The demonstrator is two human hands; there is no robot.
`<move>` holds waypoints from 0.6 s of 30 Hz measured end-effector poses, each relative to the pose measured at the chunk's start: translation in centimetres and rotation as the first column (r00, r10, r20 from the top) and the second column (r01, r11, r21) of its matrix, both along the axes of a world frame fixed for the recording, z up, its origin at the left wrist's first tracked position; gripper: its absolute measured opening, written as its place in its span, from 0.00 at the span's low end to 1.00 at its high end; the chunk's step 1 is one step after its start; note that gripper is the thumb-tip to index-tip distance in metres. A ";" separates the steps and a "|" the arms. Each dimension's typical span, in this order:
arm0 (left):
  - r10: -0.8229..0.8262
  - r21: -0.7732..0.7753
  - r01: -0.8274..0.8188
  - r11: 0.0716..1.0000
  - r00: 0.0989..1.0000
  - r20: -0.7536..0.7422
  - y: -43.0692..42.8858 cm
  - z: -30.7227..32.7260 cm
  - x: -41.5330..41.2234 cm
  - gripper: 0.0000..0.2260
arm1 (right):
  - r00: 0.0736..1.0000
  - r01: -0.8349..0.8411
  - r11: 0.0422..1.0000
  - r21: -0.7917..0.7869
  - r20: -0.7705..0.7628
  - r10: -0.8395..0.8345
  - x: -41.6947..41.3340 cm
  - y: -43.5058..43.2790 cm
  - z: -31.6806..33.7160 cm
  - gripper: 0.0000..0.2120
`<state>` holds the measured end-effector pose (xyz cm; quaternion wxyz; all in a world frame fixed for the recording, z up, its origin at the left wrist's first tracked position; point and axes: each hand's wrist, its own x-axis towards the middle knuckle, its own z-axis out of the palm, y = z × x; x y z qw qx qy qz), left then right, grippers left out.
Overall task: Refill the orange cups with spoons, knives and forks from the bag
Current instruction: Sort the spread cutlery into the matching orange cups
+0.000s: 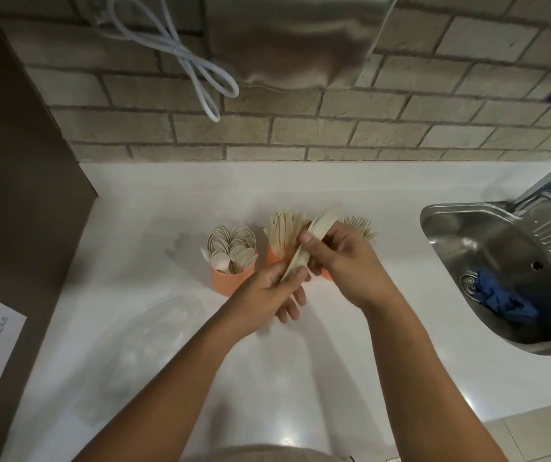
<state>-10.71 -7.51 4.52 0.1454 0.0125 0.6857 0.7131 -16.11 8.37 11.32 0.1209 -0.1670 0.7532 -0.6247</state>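
Both left hand (275, 290) and right hand (342, 258) grip one wooden cutlery bundle (321, 224).

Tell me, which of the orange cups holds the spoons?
The leftmost orange cup, full of rounded spoons. The middle cup holds flat sticks; the right cup, behind the right hand, shows thin pointed tips.

The spoon cup (232, 281) stands leftmost in a row mid-surface (300, 378). The middle cup (272, 258) and right cup (327, 275) sit behind my left hand (267, 295) and right hand (344, 261), which hold a bundle of cutlery (307, 248) over them. The bag (154, 338) lies toward the front-left corner, and the sink (450, 235) is at the right edge.
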 end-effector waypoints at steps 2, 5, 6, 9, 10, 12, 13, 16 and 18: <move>0.050 -0.150 -0.055 0.987 0.998 -0.039 -0.9 -0.6 -0.2 0.14 | 0.977 0.193 0.981 0.027 -0.094 -0.190 -0.9 0.0 0.3 0.12; 0.086 -0.382 -0.111 0.918 0.993 -0.083 -2.5 -1.8 -0.2 0.14 | 0.885 0.414 0.905 0.095 -0.276 -0.376 -2.3 -0.5 0.0 0.09; 0.085 -0.425 -0.112 0.898 0.993 -0.084 -2.9 -2.1 -0.1 0.14 | 0.872 0.430 0.897 0.103 -0.303 -0.383 -2.6 -0.8 -0.3 0.08; 0.043 -0.494 -0.069 0.867 0.997 -0.063 -3.7 -3.1 0.1 0.11 | 0.853 0.458 0.872 0.176 -0.362 -0.375 -3.2 -1.7 -2.3 0.08; 0.029 -0.512 -0.057 0.857 0.998 -0.064 -3.9 -3.4 0.1 0.10 | 0.857 0.452 0.865 0.219 -0.376 -0.353 -3.3 -1.8 -2.9 0.09; 0.014 -0.532 -0.058 0.845 0.996 -0.085 -4.2 -4.0 0.0 0.09 | 0.874 0.420 0.856 0.301 -0.388 -0.292 -3.5 -2.1 -4.2 0.08; 0.011 -0.537 -0.061 0.841 0.995 -0.097 -4.2 -4.1 0.0 0.09 | 0.879 0.407 0.851 0.333 -0.395 -0.266 -3.6 -2.3 -4.8 0.06; -0.008 -0.557 -0.057 0.829 0.994 -0.113 -4.2 -4.0 -0.1 0.09 | 0.852 0.421 0.841 0.339 -0.466 -0.239 -3.4 -2.5 -5.7 0.13; -0.033 -0.601 -0.050 0.798 0.992 -0.126 -4.3 -3.6 0.0 0.10 | 0.806 0.451 0.833 0.320 -0.548 -0.226 -3.5 -2.6 -5.7 0.15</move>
